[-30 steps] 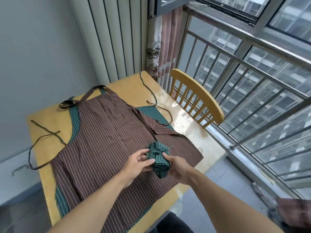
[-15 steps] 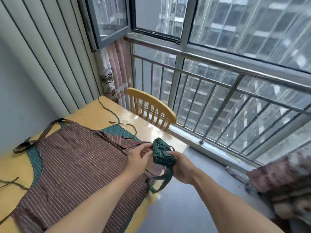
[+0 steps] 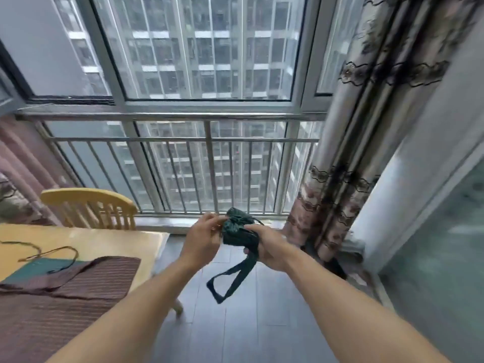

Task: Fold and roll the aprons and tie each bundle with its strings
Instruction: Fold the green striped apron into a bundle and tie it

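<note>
A dark green rolled apron bundle is held in the air over the floor, off the table's right side. My left hand pinches its left side. My right hand grips it from the right and below. A loop of its green strap hangs down beneath my hands. A brown striped apron lies spread flat on the wooden table at the lower left, with a green striped apron partly showing under it and thin strings trailing across the tabletop.
A wooden chair stands behind the table by the railing and window. A patterned curtain hangs at the right, beside a grey wall or door. Grey floorboards lie below my hands.
My view has swung right, away from the table. Both hands carried the green bundle off the tabletop and out over the floor, and its strap loop now hangs lower.
</note>
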Demonstrator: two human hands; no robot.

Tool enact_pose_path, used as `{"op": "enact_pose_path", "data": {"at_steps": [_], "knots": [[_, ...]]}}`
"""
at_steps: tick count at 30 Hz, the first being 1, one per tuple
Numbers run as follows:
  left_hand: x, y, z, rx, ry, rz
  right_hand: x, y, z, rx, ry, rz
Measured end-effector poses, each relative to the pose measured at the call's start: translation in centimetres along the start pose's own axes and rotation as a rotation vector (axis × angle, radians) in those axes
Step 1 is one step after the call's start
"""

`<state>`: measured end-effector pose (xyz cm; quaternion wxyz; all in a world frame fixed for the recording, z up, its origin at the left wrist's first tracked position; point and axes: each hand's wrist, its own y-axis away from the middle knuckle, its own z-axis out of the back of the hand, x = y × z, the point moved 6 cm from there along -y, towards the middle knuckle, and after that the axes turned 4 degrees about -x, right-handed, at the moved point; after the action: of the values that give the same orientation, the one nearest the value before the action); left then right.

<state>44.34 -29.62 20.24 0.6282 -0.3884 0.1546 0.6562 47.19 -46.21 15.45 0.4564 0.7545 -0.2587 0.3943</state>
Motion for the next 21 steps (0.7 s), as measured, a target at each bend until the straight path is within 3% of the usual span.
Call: {"op": "enact_pose_path", "data": {"at_steps": [3,5,6,8,13,21], "knots": [[-5.2,-0.9,-5.6,0.094,0.419,0.333,2.7,5.5,8.0,-0.136,0.072,0.063],[-10.7,-0.6,-10.8,0.352,0.623,0.514,4.4,9.7,13.4,-0.198,0.072,0.148],[-13.6,-0.4,-12.8,0.492,0.637,0.517,5.1,11.6,15.3,-0.208,0.070,0.181],[-18.5,-0.2,-16.0,0.601,0.644,0.485,5.8,14.9,18.5,-0.242,0.090,0.225],[-28.4,-1.1,-23.8,0.590,0.732,0.501,5.4,23.3,28.0,-0.312,0.046,0.241],[-35.1,-2.8,-33.9,0.594,0.873,0.623,5.0,34.7,44.6,-0.780,0.310,0.166]]}}
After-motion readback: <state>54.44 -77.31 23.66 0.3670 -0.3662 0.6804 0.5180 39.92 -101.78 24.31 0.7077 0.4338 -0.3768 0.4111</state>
